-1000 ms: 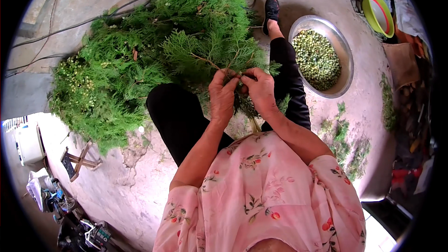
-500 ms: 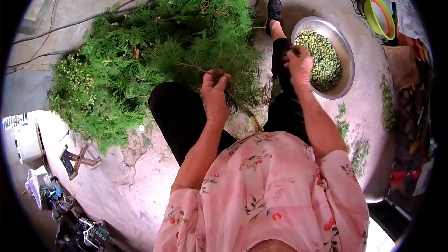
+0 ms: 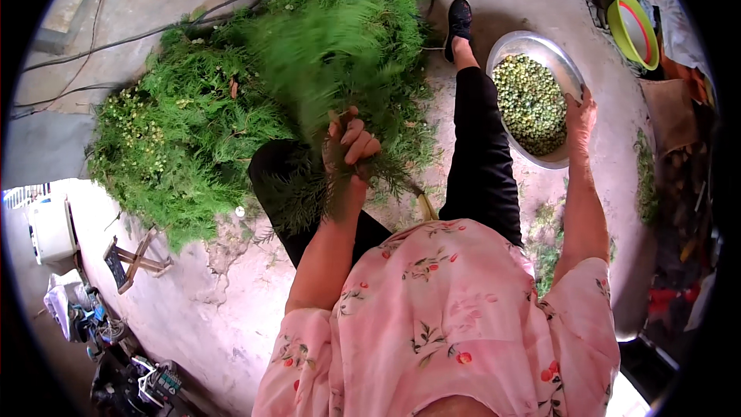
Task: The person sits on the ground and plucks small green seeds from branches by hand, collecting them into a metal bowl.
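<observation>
My left hand (image 3: pixel 351 143) is closed round the stem of a feathery evergreen branch (image 3: pixel 320 50), whose sprays are smeared by motion above the leafy heap. Some dark sprigs hang below that hand, across my wrist. On the right, my right hand (image 3: pixel 580 120) grips the rim of a round metal basin (image 3: pixel 569 69), its fingers at the right edge. Small round yellow-green pieces, like seed cones or berries, (image 3: pixel 531 104) fill much of the basin. A large heap of cut evergreen branches (image 3: pixel 193 139) spreads over the floor ahead and to the left.
My legs in black trousers (image 3: pixel 480 147) straddle the space between heap and basin. Black cables (image 3: pixel 154 32) run behind the heap. A small wooden stool (image 3: pixel 133 259) lies at left. Green and yellow basins (image 3: pixel 633 29) stand at far right. Loose sprigs (image 3: pixel 549 243) litter the floor.
My right hand has moved right, from over the basin's left side to its right rim. My left hand has turned, and the branch now sweeps upward, blurred. My right-side leg has shifted slightly.
</observation>
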`<state>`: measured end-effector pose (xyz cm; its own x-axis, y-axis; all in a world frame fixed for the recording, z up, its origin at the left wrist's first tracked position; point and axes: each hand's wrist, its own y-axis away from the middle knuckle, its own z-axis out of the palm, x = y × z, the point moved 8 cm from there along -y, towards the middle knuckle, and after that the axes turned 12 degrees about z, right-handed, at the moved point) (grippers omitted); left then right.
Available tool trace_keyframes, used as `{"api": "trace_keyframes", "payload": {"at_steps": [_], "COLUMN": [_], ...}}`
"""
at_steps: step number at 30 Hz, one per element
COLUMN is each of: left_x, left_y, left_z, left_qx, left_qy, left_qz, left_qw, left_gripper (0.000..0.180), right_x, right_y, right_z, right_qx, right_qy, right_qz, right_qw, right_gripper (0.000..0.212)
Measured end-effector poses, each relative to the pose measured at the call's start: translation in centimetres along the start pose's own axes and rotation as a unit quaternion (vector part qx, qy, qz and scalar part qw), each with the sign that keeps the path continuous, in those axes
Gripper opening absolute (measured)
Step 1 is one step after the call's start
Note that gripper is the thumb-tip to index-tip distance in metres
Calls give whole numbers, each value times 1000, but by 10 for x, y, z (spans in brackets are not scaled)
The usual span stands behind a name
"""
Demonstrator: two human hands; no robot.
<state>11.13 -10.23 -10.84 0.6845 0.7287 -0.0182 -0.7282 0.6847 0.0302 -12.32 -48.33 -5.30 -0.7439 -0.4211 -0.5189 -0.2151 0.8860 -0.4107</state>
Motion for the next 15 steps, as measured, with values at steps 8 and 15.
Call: {"api": "trace_keyframes", "payload": {"at_steps": [8, 15], "left_x": [-4, -2], "left_y": [1, 2], "left_z": [6, 12], "left_qx": [-19, -30], "left_qy": [-32, -135], "left_qz": [-2, -6], "left_qw": [999, 990], "left_gripper": [42, 40], "right_x": [-167, -247], "right_y": [177, 281], "right_z": [50, 48], "right_qx": [-443, -675], "right_qy": [-260, -369], "right_qz": [-46, 101], "right_qw": [857, 631], "right_gripper": [20, 39]}}
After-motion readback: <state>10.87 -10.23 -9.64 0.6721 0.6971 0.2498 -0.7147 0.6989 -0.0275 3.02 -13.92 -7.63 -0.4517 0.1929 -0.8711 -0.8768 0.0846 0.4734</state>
